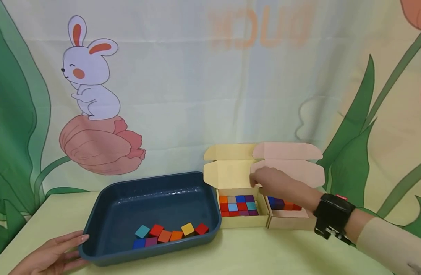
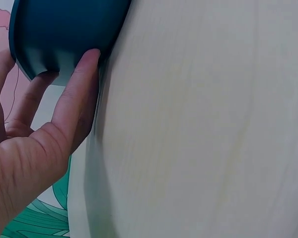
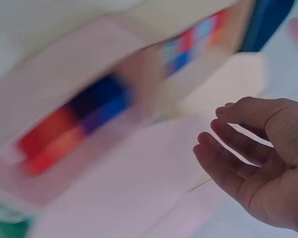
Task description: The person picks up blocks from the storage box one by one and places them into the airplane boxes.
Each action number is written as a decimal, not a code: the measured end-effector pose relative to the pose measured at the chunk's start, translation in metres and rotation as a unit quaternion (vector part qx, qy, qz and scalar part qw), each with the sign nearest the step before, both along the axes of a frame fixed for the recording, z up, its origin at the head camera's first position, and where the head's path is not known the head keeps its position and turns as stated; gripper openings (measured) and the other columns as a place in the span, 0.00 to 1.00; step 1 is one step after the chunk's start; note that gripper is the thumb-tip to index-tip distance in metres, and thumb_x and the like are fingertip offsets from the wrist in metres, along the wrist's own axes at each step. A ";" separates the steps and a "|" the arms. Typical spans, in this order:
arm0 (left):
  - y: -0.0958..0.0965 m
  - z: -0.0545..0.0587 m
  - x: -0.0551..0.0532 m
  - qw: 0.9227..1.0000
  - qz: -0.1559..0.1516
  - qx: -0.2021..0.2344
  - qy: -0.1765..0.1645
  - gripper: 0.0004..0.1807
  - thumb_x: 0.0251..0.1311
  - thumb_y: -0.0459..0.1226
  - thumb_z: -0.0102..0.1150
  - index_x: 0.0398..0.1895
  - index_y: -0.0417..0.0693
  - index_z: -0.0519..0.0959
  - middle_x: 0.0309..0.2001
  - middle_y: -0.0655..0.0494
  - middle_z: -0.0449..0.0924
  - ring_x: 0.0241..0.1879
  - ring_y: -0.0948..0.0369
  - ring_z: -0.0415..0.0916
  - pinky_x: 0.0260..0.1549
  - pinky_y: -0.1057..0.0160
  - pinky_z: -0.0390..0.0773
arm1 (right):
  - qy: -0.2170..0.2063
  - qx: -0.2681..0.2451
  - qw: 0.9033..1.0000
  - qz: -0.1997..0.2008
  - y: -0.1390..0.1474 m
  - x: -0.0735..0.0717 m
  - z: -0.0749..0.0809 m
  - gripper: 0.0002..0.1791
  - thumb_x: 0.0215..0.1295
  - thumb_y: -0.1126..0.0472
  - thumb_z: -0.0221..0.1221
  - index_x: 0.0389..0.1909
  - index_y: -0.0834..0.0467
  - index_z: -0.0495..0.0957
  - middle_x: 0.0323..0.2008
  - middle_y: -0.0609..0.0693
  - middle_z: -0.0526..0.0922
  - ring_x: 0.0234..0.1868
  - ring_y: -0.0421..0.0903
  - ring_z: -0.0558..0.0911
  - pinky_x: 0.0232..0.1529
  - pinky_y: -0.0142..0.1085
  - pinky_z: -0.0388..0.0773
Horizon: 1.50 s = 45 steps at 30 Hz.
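Toward the left of the head view is a dark blue tray (image 1: 107,214), with several coloured cubes (image 1: 164,236) lying along its near side. My left hand (image 1: 54,252) touches the tray's outer left corner with fairly straight, spread fingers; the left wrist view shows fingertips against the tray wall (image 2: 64,29). My right hand (image 1: 274,181) hovers over the yellow box (image 1: 243,221) and the pink box (image 1: 291,223), in front of their raised lids. In the right wrist view, its fingers (image 3: 223,163) are loosely bent and hold nothing.
Cubes (image 1: 238,206) sit in rows inside the yellow box, which adjoins the tray's right side. More cubes (image 1: 284,203) lie in the pink box, partly hidden by my right forearm. A printed cloth (image 1: 183,95) hangs behind the pale table (image 1: 248,252).
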State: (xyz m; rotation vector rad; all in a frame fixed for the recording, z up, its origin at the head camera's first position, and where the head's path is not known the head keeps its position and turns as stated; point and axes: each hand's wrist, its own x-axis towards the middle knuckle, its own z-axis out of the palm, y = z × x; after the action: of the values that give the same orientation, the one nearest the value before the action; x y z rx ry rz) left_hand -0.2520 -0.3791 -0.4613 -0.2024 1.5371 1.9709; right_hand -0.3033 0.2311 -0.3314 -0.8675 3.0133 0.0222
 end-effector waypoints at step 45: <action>-0.002 -0.003 0.003 1.000 -0.011 0.009 0.010 0.50 0.79 0.40 0.50 0.75 0.29 0.20 0.49 0.54 0.81 0.51 0.54 0.82 0.63 0.45 0.75 | -0.220 0.156 0.915 0.302 -0.322 -0.020 -0.059 0.16 0.71 0.61 0.63 0.58 0.49 0.83 0.49 0.38 0.81 0.47 0.35 0.76 0.46 0.20 0.74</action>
State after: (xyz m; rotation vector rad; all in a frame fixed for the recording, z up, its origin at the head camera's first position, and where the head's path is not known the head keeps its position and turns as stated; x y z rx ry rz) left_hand -0.2493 -0.3815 -0.4640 -0.1592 1.5262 1.9754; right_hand -0.3233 -0.0905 -0.3904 -1.4779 2.1553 0.2616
